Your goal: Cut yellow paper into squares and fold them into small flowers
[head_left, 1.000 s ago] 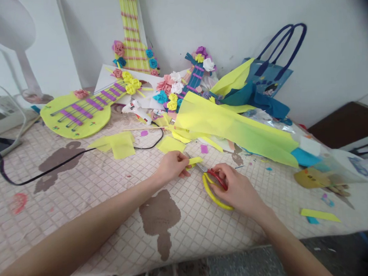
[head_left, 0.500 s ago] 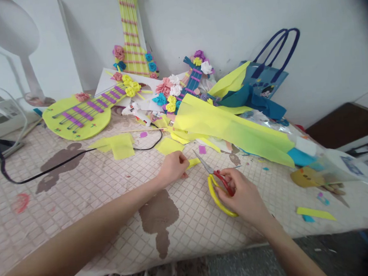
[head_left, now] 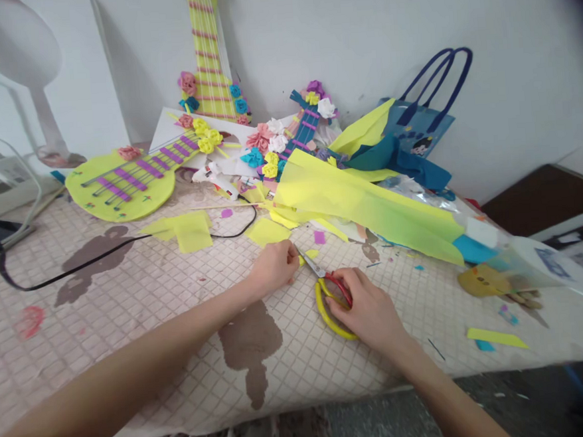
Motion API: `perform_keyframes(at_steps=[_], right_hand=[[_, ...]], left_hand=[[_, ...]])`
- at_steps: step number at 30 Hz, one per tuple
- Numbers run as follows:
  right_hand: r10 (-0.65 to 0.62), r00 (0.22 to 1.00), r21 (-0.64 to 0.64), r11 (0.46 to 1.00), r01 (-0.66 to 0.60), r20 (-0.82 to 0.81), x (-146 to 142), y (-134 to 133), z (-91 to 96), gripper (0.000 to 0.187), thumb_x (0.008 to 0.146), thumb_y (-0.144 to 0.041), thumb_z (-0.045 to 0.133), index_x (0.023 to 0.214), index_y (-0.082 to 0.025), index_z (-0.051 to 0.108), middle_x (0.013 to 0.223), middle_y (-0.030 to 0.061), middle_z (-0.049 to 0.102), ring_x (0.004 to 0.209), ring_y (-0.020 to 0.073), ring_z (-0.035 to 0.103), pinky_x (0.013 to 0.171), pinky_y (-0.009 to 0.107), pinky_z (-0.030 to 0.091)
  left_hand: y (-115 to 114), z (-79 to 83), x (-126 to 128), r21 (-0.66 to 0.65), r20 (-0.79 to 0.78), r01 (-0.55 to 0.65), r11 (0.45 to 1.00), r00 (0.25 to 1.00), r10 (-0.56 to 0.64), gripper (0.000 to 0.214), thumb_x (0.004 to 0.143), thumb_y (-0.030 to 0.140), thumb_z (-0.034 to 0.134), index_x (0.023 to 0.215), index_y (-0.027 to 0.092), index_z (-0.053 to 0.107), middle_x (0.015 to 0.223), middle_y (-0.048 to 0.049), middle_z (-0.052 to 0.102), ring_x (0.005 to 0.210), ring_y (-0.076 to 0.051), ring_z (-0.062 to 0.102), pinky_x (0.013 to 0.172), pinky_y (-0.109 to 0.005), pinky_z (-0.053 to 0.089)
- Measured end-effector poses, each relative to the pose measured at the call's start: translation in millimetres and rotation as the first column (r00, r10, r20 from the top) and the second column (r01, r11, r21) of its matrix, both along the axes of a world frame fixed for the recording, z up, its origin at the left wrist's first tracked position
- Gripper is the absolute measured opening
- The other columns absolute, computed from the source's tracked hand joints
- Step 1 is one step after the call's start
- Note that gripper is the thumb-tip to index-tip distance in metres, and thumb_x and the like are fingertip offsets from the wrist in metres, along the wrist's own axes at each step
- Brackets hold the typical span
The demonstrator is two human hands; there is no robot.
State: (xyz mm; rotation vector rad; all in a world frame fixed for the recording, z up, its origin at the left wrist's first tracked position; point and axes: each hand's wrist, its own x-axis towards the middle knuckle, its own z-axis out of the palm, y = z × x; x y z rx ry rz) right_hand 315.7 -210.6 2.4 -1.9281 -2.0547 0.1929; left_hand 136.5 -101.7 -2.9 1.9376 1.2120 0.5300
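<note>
My right hand (head_left: 370,309) is closed around the handles of a pair of scissors (head_left: 318,270), one handle red and the other yellow. The blades point up and left, with their tips right beside the fingers of my left hand (head_left: 276,267). That hand is pinched on a small strip of yellow paper (head_left: 310,256), which shows past the fingertips and behind the blades. Whether the blades are fully closed is hard to make out. Beyond the hands lie a yellow paper square (head_left: 268,231) and a small purple square (head_left: 319,237).
A yellow paper guitar (head_left: 145,201), a white glue gun (head_left: 216,180) with a black cord (head_left: 89,260), and a large yellow sheet (head_left: 365,206) lie farther back. A blue bag (head_left: 428,132) leans on the wall. A brown cup (head_left: 483,281) and paper scraps (head_left: 497,337) are at right.
The scissors in my right hand have moved left, bringing their blades across the yellow strip by my left fingers. My left hand has barely moved.
</note>
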Motion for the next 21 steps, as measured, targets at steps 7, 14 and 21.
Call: perform_keyframes(at_steps=[7,14,21], right_hand=[[0.046,0.999,-0.061,0.997,-0.045,0.016,5,-3,6.4,0.028,0.083,-0.037,0.052,0.108,-0.025,0.048,0.102,0.0077,0.058,0.084,0.0244,0.061,0.065,0.035,0.047],[0.049,0.999,-0.038,0.998,-0.050,-0.023,12,9,12.0,0.019,0.087,-0.038,0.047,0.099,-0.024,0.051,0.093,0.0048,0.058,0.079,0.0198,0.059,0.068,0.033,0.046],[0.065,0.995,-0.151,0.987,-0.052,0.080,7,5,12.7,0.028,0.081,-0.036,0.056,0.105,-0.024,0.048,0.098,0.0060,0.057,0.082,0.0231,0.060,0.068,0.035,0.047]], left_hand=[[-9,-2.6,-10,0.339,-0.064,0.028,0.940,0.998,-0.006,0.007,0.078,0.019,0.051,0.083,0.017,0.055,0.085,-0.0045,0.060,0.068,-0.014,0.058,0.062,-0.026,0.046],[-15,1.7,-30,0.528,-0.145,0.204,0.824,0.978,-0.150,0.018,0.086,0.017,0.045,0.100,0.016,0.057,0.104,-0.0093,0.061,0.093,-0.019,0.060,0.080,-0.032,0.049],[-23,-8.1,-40,0.567,-0.372,0.517,0.641,0.855,-0.362,0.028,0.091,0.021,0.042,0.115,0.014,0.056,0.127,-0.0103,0.056,0.115,-0.021,0.052,0.097,-0.037,0.042]])
